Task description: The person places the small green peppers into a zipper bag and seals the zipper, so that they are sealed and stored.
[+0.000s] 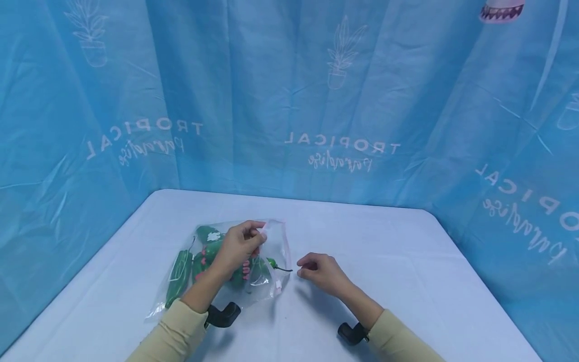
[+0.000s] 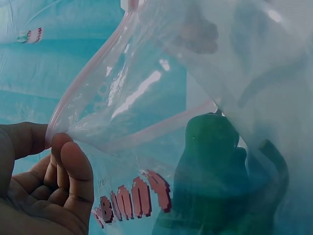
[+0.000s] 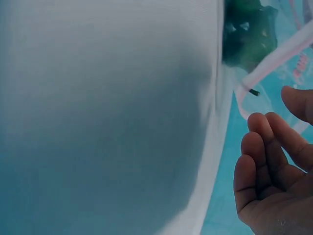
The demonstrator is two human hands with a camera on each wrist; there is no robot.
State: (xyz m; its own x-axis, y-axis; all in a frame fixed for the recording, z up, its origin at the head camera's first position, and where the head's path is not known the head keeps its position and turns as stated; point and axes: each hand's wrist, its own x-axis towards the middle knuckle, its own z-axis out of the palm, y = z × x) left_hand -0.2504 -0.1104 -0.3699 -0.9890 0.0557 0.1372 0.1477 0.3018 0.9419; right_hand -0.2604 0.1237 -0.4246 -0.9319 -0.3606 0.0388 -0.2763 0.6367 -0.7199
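Observation:
A clear zip bag point(image 1: 276, 244) with a pink-edged mouth lies on the table, holding several green peppers point(image 1: 179, 277). My left hand point(image 1: 235, 247) pinches the bag's rim between thumb and fingers, and the left wrist view shows the mouth point(image 2: 78, 93) pulled apart there. Pink lettering point(image 2: 132, 200) and a large green pepper point(image 2: 210, 156) show through the plastic. A thin stem point(image 1: 284, 270) reaches to the mouth, near a small slider point(image 1: 278, 285). Just right of that stem, my right hand point(image 1: 323, 274) hovers with fingers loosely bent, thumb apart, holding nothing.
A white-covered table point(image 1: 384, 241) with rounded far corners carries the bag on its left half. Blue printed curtains point(image 1: 271, 100) hang behind it and along both sides. Dark wrist mounts point(image 1: 223, 315) sit under both forearms.

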